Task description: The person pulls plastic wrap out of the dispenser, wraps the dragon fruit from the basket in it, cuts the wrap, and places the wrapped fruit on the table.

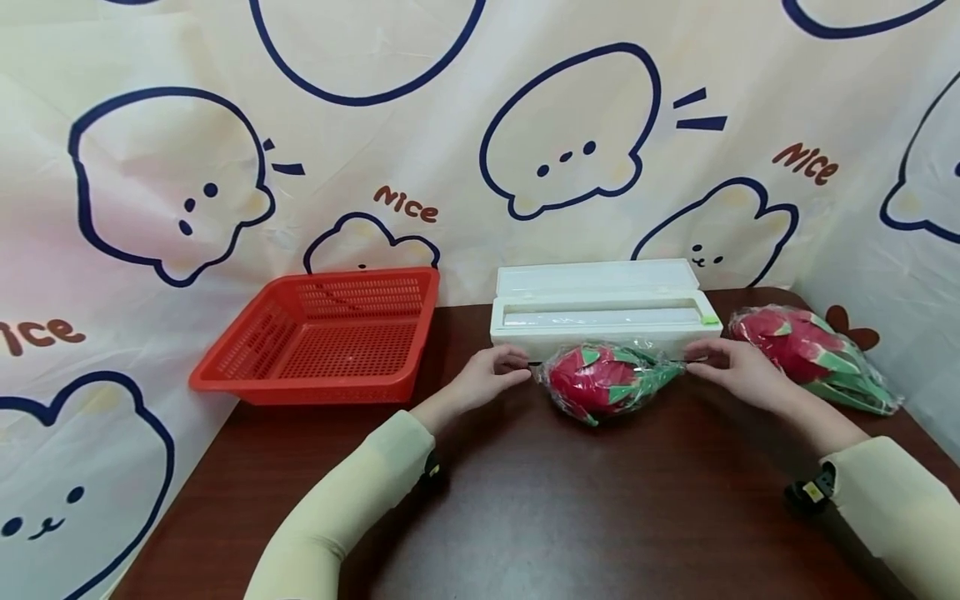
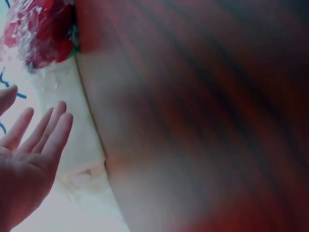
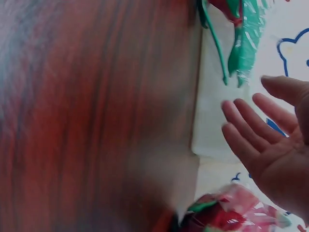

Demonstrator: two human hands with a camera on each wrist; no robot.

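Observation:
A dragon fruit wrapped in clear plastic film (image 1: 600, 379) is at the middle of the table, before a long white box (image 1: 607, 343) whose lid stands raised. Just left of that fruit is my left hand (image 1: 491, 375); in the left wrist view its fingers (image 2: 59, 133) are spread and relaxed, with a gap to the wrapped fruit. My right hand (image 1: 738, 372) is by the fruit's green tips on the right. Seen from the right wrist, its fingers (image 3: 241, 145) are loosely extended and hold nothing. A second wrapped dragon fruit (image 1: 806, 346) lies beyond the right hand.
On the left stands a red plastic basket (image 1: 307, 390) with perforated walls and nothing visible inside. The dark wooden table (image 1: 585, 517) extends toward me. Behind it hangs a pale cloth (image 1: 360, 150) printed with cartoon outlines, continuing along both sides.

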